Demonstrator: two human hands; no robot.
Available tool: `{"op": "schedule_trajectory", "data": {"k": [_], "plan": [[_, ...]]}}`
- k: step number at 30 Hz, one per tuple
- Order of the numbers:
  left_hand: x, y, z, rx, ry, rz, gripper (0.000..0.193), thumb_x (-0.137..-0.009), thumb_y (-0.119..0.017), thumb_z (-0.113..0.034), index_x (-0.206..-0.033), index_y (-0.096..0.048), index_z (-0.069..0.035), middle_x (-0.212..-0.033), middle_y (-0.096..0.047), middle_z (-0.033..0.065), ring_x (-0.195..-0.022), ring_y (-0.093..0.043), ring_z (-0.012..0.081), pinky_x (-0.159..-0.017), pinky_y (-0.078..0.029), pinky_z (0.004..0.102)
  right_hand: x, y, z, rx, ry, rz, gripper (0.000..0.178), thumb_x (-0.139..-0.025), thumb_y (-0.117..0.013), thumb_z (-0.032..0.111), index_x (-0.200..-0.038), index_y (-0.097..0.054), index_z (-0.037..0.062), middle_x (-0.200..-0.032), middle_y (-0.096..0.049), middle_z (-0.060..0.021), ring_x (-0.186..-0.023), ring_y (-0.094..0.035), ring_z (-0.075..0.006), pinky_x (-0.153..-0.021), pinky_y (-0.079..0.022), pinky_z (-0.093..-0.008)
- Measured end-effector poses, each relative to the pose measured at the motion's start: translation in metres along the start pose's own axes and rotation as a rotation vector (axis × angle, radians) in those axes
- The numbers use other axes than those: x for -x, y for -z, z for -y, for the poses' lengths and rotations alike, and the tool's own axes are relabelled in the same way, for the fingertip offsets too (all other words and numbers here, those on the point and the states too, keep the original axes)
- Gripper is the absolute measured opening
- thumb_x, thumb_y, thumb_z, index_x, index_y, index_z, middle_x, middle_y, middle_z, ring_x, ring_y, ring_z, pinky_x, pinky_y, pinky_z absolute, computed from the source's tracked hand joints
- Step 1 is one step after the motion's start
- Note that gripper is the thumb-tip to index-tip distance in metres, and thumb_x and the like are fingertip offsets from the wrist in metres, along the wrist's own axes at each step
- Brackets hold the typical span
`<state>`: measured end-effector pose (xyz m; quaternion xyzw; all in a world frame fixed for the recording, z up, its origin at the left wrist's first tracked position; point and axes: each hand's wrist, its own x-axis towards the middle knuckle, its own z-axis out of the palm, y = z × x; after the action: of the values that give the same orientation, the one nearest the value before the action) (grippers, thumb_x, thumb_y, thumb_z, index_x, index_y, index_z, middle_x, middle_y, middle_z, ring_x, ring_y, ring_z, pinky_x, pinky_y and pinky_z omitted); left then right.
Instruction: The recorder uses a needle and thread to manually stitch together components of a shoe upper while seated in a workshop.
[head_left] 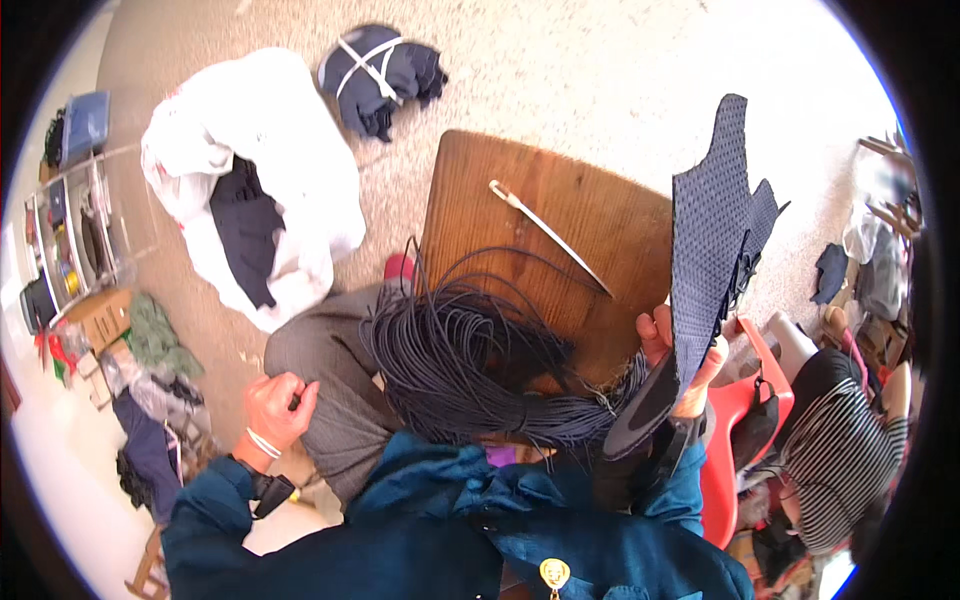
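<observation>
My left hand (277,412) is closed in a fist beside my left knee; a small dark bit shows between the fingers, too little to name. On the right, my right hand (700,368) grips a stack of dark dotted fabric pieces (707,240), held upright with their cut ends pointing up. Part of that hand is hidden behind the fabric. A large coil of dark cord (455,370) lies across my lap and the near part of a wooden board (560,190). On the board rests a thin white strip (548,235), wider at its far end.
A white sack (310,130) with dark fabric inside stands at the far left. Behind it lies a dark fabric bundle (360,85) tied with white bands. Right of me are a red chair (722,470) and a person in striped clothing (840,450). Boxes (103,315) line the left wall.
</observation>
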<state>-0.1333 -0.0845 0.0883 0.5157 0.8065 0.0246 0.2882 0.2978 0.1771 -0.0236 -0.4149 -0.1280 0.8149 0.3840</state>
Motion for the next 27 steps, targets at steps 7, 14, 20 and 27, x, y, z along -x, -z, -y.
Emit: {"op": "schedule_trajectory", "data": {"k": [7,14,20,27], "plan": [[0.001,-0.048,0.01,-0.197,-0.248,-0.459,0.032,-0.077,-0.078,-0.012,-0.066,-0.048,-0.011,-0.057,-0.051,0.0056,-0.049,-0.05,0.0275,-0.051,-0.035,0.0372,0.016,-0.014,-0.007,-0.305,0.045,0.343,0.044,-0.089,-0.054,0.009,-0.131,-0.054,-0.0032,-0.135,-0.058,-0.0166,-0.126,-0.052,-0.0333,-0.114,-0.033,-0.0483],[0.045,-0.046,0.013,-0.13,-0.339,-0.538,0.028,-0.084,-0.072,-0.015,-0.07,-0.049,-0.009,-0.06,-0.056,0.0073,-0.053,-0.053,0.0288,-0.051,-0.037,0.0355,0.093,-0.071,-0.036,-0.138,0.125,0.454,0.043,-0.094,-0.057,0.012,-0.134,-0.05,-0.0018,-0.132,-0.06,-0.0138,-0.119,-0.058,-0.03,-0.108,-0.041,-0.0473],[0.076,-0.027,-0.015,0.905,-0.258,-0.123,0.03,-0.095,-0.064,-0.03,-0.103,-0.066,-0.001,-0.075,-0.063,0.0022,-0.061,-0.056,0.0122,-0.059,-0.045,0.0264,0.163,-0.109,-0.09,0.063,0.018,0.366,0.041,-0.097,-0.055,0.01,-0.136,-0.048,0.0002,-0.131,-0.06,-0.0129,-0.12,-0.058,-0.0283,-0.105,-0.045,-0.045],[0.116,-0.051,-0.075,1.667,-0.251,0.251,0.045,-0.091,-0.07,-0.025,-0.128,-0.057,-0.002,-0.119,-0.063,0.0074,-0.104,-0.061,0.0153,-0.089,-0.05,0.0314,0.206,-0.135,-0.141,0.265,-0.054,0.475,0.034,-0.096,-0.061,0.014,-0.128,-0.057,0.0034,-0.121,-0.064,-0.006,-0.109,-0.063,-0.0185,-0.097,-0.049,-0.0347]]}}
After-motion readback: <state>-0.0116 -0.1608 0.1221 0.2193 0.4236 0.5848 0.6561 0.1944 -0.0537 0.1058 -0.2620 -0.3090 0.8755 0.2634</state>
